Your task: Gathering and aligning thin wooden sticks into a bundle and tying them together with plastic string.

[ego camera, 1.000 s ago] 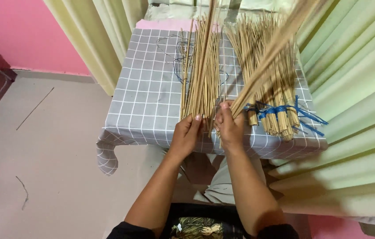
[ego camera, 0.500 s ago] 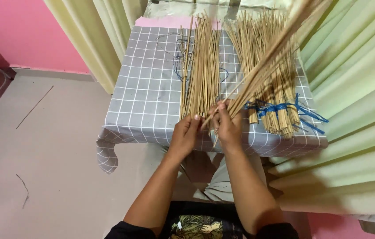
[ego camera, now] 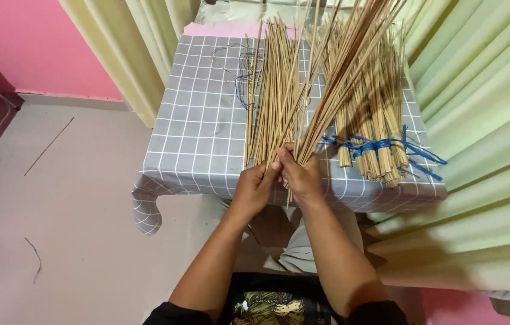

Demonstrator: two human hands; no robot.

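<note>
My right hand (ego camera: 301, 176) grips the near ends of a handful of thin bamboo sticks (ego camera: 342, 78) that fan up and away to the right, lifted off the table. My left hand (ego camera: 256, 183) is closed on the near ends of the loose pile of sticks (ego camera: 273, 90) lying on the grey checked tablecloth (ego camera: 201, 132). The two hands touch at the table's near edge. To the right lies a thicker bundle of sticks (ego camera: 375, 132) tied with blue string (ego camera: 381, 146).
Loose blue and dark strings (ego camera: 240, 66) lie on the cloth left of the pile. Pale green curtains (ego camera: 483, 108) hang close on the right and behind the table. A pink wall (ego camera: 20, 42) stands at the left, with stray sticks on the floor (ego camera: 49, 146).
Both hands have drawn together at the near ends of the sticks. The handful in my right hand has swung more upright and closer to the loose pile.
</note>
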